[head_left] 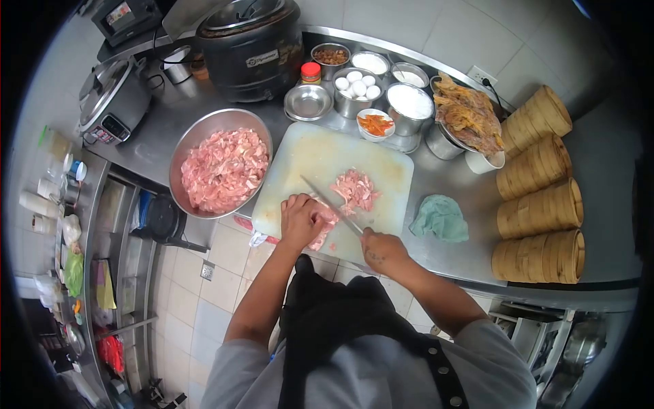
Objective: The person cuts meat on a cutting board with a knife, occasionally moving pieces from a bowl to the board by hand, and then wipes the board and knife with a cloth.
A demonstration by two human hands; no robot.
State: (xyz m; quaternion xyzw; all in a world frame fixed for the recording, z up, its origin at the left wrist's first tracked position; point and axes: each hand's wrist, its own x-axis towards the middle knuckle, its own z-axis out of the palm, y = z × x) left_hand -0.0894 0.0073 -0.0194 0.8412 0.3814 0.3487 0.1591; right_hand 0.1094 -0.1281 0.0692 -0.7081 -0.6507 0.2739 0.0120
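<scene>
On the white cutting board (286,153), my left hand (300,219) presses on a piece of raw meat (323,230), its fingers curled together over the meat's left side. My right hand (383,251) is wrapped round the handle of a knife (332,206). The blade slants up to the left across the meat, close to my left fingers. A small pile of cut meat (355,191) lies right of the blade. Left of the board, a large steel bowl (178,170) holds a heap of cut raw meat (225,169).
Behind the board stand an empty steel dish (308,102), a pot of eggs (357,84), a bowl of orange strips (375,125) and a black cooker (252,54). To the right are a green cloth (440,218), cooked meat (469,112) and stacked bamboo steamers (538,256).
</scene>
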